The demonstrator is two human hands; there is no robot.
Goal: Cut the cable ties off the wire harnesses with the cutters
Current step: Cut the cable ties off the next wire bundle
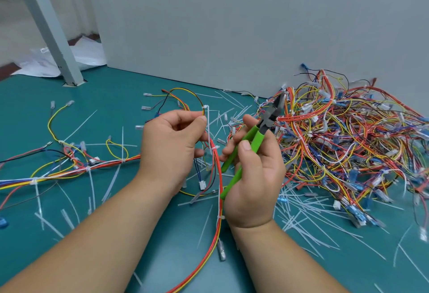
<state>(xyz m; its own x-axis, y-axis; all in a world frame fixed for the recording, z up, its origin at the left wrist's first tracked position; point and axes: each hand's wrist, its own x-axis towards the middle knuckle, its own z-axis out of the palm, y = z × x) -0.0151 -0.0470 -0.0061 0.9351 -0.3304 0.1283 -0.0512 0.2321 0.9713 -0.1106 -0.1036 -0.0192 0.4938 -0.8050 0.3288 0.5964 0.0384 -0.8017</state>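
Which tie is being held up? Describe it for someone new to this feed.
Find the left hand at the middle of the teal tabletop, left of the tangled pile of wire harnesses. Just above its fingertips a white plastic cable tie clasps an arched loop of red, yellow and black wires. Unlike the cut ties lying loose around, it is raised, its long tail hanging down.

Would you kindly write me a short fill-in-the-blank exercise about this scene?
1. The cutters have ____ handles.
2. The left hand pinches a harness just below a ____ tie.
3. The right hand grips the cutters, and the big pile lies to its ____.

Missing words: green; white; right.
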